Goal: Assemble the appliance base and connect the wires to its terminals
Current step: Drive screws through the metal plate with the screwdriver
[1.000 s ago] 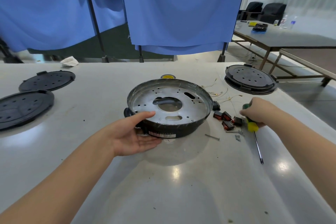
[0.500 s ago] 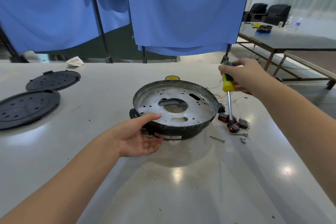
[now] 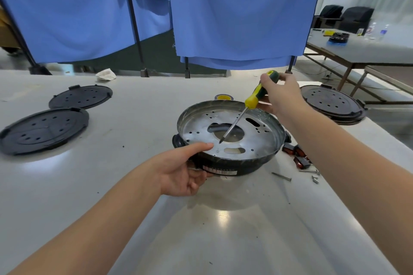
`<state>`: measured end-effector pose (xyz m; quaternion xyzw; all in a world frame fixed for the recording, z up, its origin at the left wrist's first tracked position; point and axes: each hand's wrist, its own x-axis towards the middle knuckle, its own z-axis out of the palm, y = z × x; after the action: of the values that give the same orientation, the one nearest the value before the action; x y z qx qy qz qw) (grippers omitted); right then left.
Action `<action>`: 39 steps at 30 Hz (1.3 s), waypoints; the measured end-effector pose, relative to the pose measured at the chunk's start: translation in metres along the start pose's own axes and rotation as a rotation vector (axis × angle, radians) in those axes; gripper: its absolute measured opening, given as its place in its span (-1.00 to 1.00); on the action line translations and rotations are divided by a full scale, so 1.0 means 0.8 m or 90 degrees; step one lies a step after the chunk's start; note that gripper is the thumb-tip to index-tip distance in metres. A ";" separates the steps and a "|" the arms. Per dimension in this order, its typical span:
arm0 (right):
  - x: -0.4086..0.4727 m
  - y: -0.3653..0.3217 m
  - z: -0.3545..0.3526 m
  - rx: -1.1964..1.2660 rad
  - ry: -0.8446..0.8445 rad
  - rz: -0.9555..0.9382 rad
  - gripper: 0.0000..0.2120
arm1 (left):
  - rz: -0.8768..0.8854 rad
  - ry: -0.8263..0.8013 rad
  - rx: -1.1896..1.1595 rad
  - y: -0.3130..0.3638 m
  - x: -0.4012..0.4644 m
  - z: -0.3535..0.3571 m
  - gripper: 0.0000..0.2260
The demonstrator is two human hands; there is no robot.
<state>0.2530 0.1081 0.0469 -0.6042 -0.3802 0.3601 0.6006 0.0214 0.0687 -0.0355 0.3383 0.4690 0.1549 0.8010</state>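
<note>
At frame centre, the left hand [image 3: 183, 172] grips the round base [image 3: 230, 138] by its near rim — the right hand [image 3: 281, 94], upper right, holds a screwdriver [image 3: 245, 107], tip angled down over the base's metal plate.

the label [image 3: 220, 171] on the appliance base [image 3: 230, 140] is too blurred to read

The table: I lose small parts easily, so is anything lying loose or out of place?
Yes. Loose screws and small bits lie scattered on the table right of the appliance base, beside the red-and-black connectors, where the right forearm could sweep them.
</note>
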 end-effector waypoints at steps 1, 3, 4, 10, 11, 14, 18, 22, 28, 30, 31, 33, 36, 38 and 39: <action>-0.001 0.002 0.003 -0.006 0.002 -0.014 -0.68 | -0.001 -0.001 0.001 0.000 0.000 0.000 -0.55; -0.006 0.007 0.008 -0.003 -0.004 -0.048 -0.70 | 0.000 -0.003 0.002 0.000 0.001 0.000 -0.55; -0.008 0.009 0.011 -0.006 -0.008 -0.070 -0.71 | 0.001 -0.003 0.003 0.000 0.001 0.000 -0.54; -0.020 0.012 0.019 -0.077 -0.031 -0.235 -0.62 | 0.003 -0.007 -0.001 0.000 0.001 -0.001 -0.52; -0.023 0.011 0.020 -0.087 -0.037 -0.263 -0.61 | 0.003 -0.009 -0.002 -0.001 0.001 -0.001 -0.52; -0.030 0.006 0.021 -0.107 -0.056 -0.317 -0.59 | 0.005 -0.010 -0.006 -0.001 0.001 -0.001 -0.50; -0.039 -0.002 0.024 -0.119 -0.078 -0.356 -0.57 | 0.005 -0.007 -0.009 0.000 0.002 0.000 -0.55; -0.046 -0.010 0.026 -0.118 -0.098 -0.375 -0.57 | 0.004 -0.010 -0.013 0.000 0.002 -0.002 -0.50; -0.052 -0.012 0.031 -0.124 -0.129 -0.383 -0.57 | 0.003 -0.004 -0.018 0.000 0.003 -0.003 -0.48; -0.053 -0.011 0.032 -0.129 -0.134 -0.384 -0.57 | 0.001 -0.007 -0.019 0.000 0.003 -0.004 -0.48; -0.053 -0.011 0.032 -0.129 -0.135 -0.384 -0.57 | 0.001 -0.009 -0.020 0.000 0.003 -0.004 -0.48; -0.054 -0.012 0.032 -0.134 -0.137 -0.385 -0.58 | 0.001 -0.012 -0.020 0.000 0.003 -0.004 -0.47; -0.054 -0.016 0.029 -0.151 -0.161 -0.384 -0.58 | 0.003 -0.011 -0.019 0.000 0.002 -0.004 -0.45; -0.054 -0.021 0.028 -0.162 -0.197 -0.388 -0.61 | 0.004 -0.005 -0.019 0.000 0.002 -0.003 -0.46; -0.054 -0.025 0.027 -0.173 -0.216 -0.395 -0.62 | 0.004 -0.001 -0.018 0.000 0.002 -0.002 -0.47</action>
<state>0.2141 0.0793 0.0657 -0.4662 -0.6834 0.2023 0.5241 0.0208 0.0703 -0.0371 0.3282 0.4652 0.1639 0.8056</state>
